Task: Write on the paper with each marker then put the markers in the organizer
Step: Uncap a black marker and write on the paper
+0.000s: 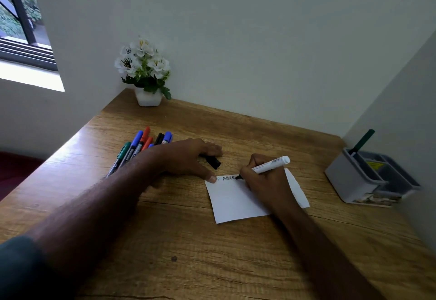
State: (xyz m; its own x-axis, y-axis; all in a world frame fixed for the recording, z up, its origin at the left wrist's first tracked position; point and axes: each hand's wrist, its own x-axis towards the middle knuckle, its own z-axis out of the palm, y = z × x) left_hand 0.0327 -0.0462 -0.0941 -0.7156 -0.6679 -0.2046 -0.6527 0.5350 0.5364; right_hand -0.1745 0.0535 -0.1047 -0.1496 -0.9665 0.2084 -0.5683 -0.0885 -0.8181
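A white sheet of paper (238,201) lies on the wooden desk (212,252), with black letters "ABC" along its top edge. My right hand (265,181) grips a white-barrelled black marker (271,164), its tip touching the paper just after the letters. My left hand (188,158) lies flat on the desk, its thumb pressing the paper's top left corner. A black cap (213,161) lies just beyond that hand's fingers. Several capped markers (139,147), blue, red, green and black, lie in a bunch at the left. A grey organizer (354,179) stands at the right with a green marker (362,141) upright in it.
A white pot of white flowers (146,73) stands in the desk's back left corner. Walls close the desk at the back and right. A window (21,23) is at the upper left. The organizer has several compartments.
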